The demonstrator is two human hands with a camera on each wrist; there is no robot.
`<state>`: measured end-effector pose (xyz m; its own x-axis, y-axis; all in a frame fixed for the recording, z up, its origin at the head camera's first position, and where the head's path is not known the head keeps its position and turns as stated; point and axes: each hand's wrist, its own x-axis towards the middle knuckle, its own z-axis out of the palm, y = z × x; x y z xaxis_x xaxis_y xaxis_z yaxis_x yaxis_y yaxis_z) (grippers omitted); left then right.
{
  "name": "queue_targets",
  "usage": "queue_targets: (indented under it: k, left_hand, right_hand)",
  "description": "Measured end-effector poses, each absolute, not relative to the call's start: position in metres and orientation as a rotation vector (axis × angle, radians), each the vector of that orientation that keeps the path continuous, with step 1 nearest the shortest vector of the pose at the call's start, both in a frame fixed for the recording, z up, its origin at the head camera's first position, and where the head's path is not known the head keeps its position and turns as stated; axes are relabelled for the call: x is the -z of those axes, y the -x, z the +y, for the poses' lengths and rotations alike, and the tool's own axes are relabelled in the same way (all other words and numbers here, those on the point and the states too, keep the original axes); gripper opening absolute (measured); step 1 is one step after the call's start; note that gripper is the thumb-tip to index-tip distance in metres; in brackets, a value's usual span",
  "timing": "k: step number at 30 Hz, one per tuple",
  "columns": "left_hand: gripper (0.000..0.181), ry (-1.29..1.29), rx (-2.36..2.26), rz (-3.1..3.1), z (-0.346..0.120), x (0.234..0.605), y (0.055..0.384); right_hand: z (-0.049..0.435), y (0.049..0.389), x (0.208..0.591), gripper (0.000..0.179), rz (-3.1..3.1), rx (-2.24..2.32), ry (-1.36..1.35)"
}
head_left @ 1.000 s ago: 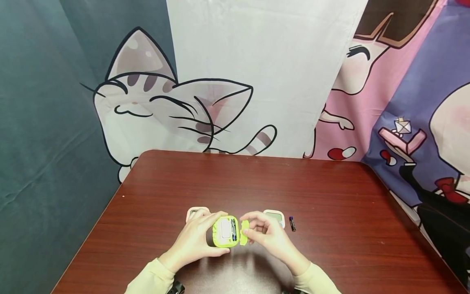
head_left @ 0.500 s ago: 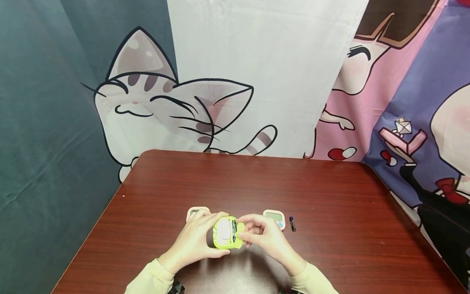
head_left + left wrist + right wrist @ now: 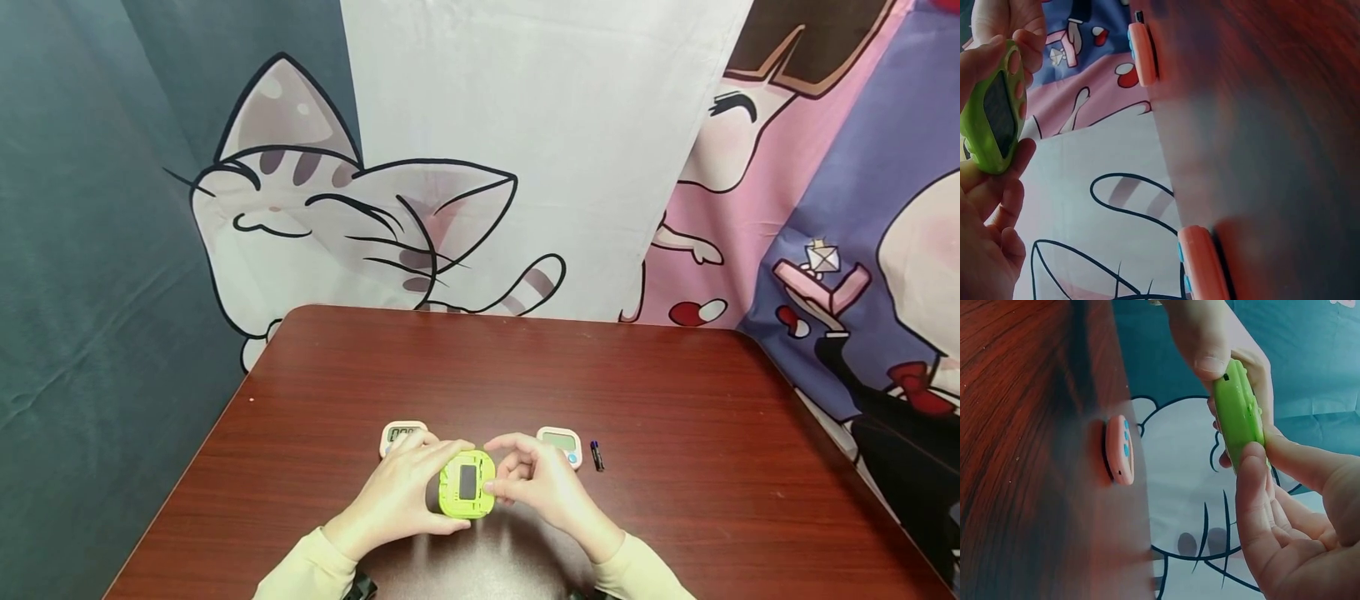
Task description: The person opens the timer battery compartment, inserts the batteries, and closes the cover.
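My left hand (image 3: 408, 492) grips a lime-green digital timer (image 3: 467, 510) by its left side, fingers above and thumb below, its back turned up toward the head camera. A dark rectangle shows in the middle of that back. At the timer's right edge, my right hand (image 3: 547, 479) pinches the green battery cover (image 3: 484, 467) between thumb and forefinger; the cover lies against the back, and the battery is hidden. In the left wrist view the timer's dark screen (image 3: 1000, 115) faces the camera. The right wrist view shows the timer (image 3: 1234, 406) edge-on, with fingertips at both ends.
Behind the left hand lies a pale pink timer (image 3: 397, 432) with digits on its screen, partly covered by the fingers. Another pale pink timer (image 3: 562, 442) lies behind the right hand, with a dark battery (image 3: 597, 456) beside it on the brown table (image 3: 517, 367).
My right hand has brought the separate green cover leftward onto the timer's back, over the exposed battery. The timer has tilted, its rectangle turning from bright to dark.
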<state>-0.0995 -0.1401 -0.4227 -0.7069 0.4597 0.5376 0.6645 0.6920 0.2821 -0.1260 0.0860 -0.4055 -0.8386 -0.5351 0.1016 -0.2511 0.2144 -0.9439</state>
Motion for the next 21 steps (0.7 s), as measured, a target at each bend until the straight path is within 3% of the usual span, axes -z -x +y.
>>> queue_targets:
  k: [21]
  left_hand:
    - [0.081,0.973,0.637,-2.475,-0.1362,0.4210,0.1006]
  right_hand:
    - [0.0903,0.1271,0.4070,0.037,2.098,1.627,0.597]
